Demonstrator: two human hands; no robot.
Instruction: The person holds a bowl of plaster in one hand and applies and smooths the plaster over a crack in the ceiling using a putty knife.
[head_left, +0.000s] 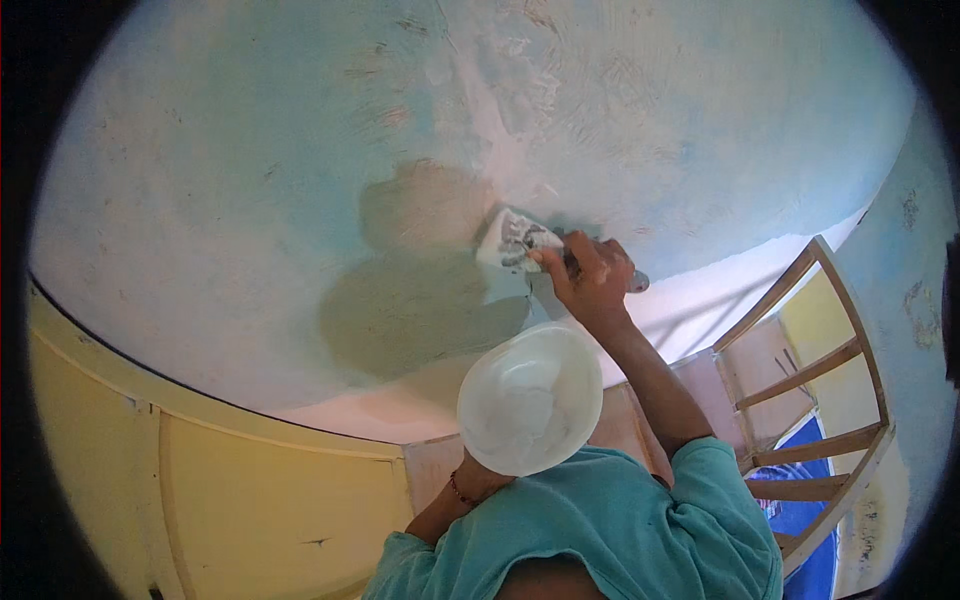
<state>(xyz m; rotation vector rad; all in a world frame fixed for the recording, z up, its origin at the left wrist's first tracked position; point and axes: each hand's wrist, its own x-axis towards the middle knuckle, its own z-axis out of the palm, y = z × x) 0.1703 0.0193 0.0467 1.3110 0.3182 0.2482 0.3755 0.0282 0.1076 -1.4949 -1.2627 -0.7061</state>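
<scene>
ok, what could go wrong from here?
1. White paste on the flat scraper in the right hand could drop off, since the blade is thickly smeared near the patchy blue-green wall.
2. The round white plastic bowl might tip or slip: only the left hand supports it, fingers mostly hidden.
3. The right arm may bump the brown wooden slatted frame beside it; true clearance unclear.

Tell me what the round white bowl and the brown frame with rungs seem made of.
Round white bowl: probably plastic, smooth with a soft sheen; its pale wall looks slightly translucent.
Brown frame with rungs: apparently wood, dull finish; its tone and squared bars suggest this.
</scene>
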